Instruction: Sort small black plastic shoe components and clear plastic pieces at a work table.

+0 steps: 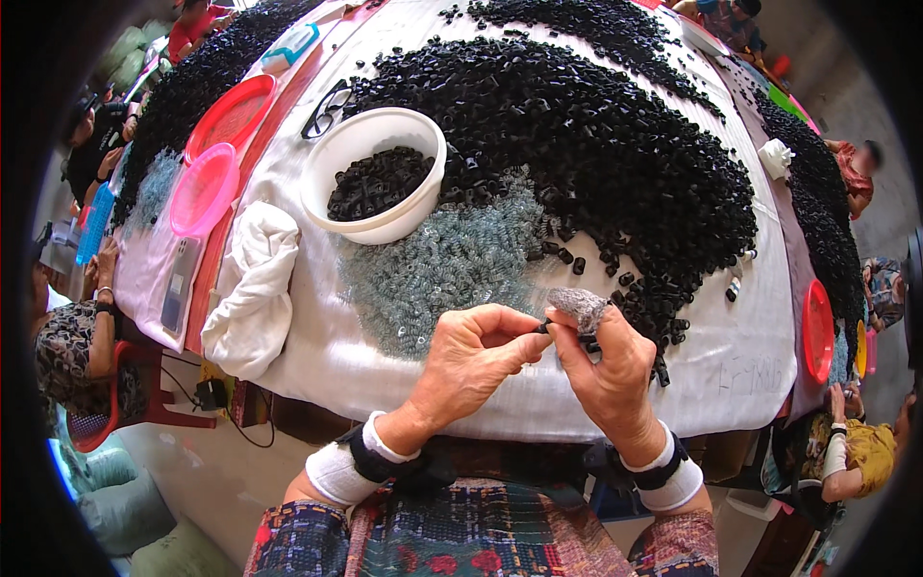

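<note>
My left hand (476, 356) is closed in a pinch on a small black plastic piece (543, 328). Close beside it, my right hand (613, 380) grips a grey, speckled, rounded lump (578, 307) whose kind I cannot make out. The fingertips of both hands nearly meet over the white cloth (538, 399) near the table's front edge. Just beyond my left hand spreads a heap of small clear-grey coils (433, 274), like springs. Behind and to the right lies a large pile of black plastic pieces (586, 144), with several loose ones scattered toward my right hand.
A white bowl (383, 229) partly filled with black pieces stands left of centre, beside eyeglasses (327, 108). A crumpled white cloth (255, 288) lies at the left. Pink (204, 190) and red baskets (231, 115) and a phone (179, 286) lie farther left. Other people sit around neighbouring tables.
</note>
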Action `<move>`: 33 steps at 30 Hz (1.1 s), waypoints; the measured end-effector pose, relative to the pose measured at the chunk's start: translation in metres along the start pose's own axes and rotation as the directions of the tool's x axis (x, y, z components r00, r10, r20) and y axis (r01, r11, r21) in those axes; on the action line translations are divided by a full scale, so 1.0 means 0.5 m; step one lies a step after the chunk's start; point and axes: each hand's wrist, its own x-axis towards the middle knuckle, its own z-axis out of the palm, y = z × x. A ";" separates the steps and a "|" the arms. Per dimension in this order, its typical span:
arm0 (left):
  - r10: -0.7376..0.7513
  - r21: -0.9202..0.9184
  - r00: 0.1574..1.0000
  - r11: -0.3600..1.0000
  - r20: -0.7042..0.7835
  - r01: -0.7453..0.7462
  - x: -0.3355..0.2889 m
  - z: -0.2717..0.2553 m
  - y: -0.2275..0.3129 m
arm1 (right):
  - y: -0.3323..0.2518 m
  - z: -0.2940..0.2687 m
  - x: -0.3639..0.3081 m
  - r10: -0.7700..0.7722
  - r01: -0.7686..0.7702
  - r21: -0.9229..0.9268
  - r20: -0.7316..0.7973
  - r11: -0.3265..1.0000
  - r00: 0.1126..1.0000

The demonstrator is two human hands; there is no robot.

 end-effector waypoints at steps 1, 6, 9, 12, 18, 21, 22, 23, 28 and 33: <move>-0.002 -0.001 1.000 1.000 -0.002 0.002 0.001 0.001 -0.004 | 0.000 0.001 -0.001 0.001 -0.001 0.001 0.002 1.000 1.000; -0.025 -0.055 0.999 0.998 -0.033 0.023 0.002 0.007 -0.016 | -0.003 0.008 -0.002 0.022 -0.021 -0.014 0.015 1.000 1.000; -0.071 -0.095 0.997 0.993 -0.013 0.070 0.004 0.004 -0.018 | -0.001 0.012 -0.005 0.044 -0.044 -0.005 0.035 0.999 0.998; -0.107 -0.160 0.994 0.981 0.017 0.108 0.008 -0.003 -0.020 | 0.006 0.014 -0.008 0.047 -0.049 0.028 0.069 0.998 0.996; -0.163 -0.270 0.986 0.948 0.041 0.168 0.016 -0.018 -0.007 | 0.001 -0.004 0.004 0.052 -0.060 0.039 0.171 0.997 0.984; -0.166 -0.334 0.985 0.926 0.057 0.175 0.016 -0.015 -0.006 | 0.000 0.011 -0.009 0.081 -0.099 0.085 0.191 0.992 0.978; -0.160 -0.331 0.985 0.928 0.059 0.170 0.013 -0.013 -0.006 | -0.001 0.013 -0.012 0.073 -0.092 0.088 0.197 0.992 0.978; -0.147 -0.327 0.986 0.930 0.080 0.166 0.015 -0.015 -0.005 | 0.002 0.019 -0.011 0.033 -0.046 0.074 0.162 0.996 0.986; -0.148 -0.312 0.980 0.932 0.131 0.182 0.012 -0.024 -0.021 | 0.002 0.021 -0.016 -0.043 0.036 0.049 0.139 0.998 0.989; -0.171 -0.259 0.975 0.944 0.138 0.203 0.009 -0.019 -0.009 | 0.000 0.014 -0.019 -0.102 0.110 -0.062 0.128 0.992 0.987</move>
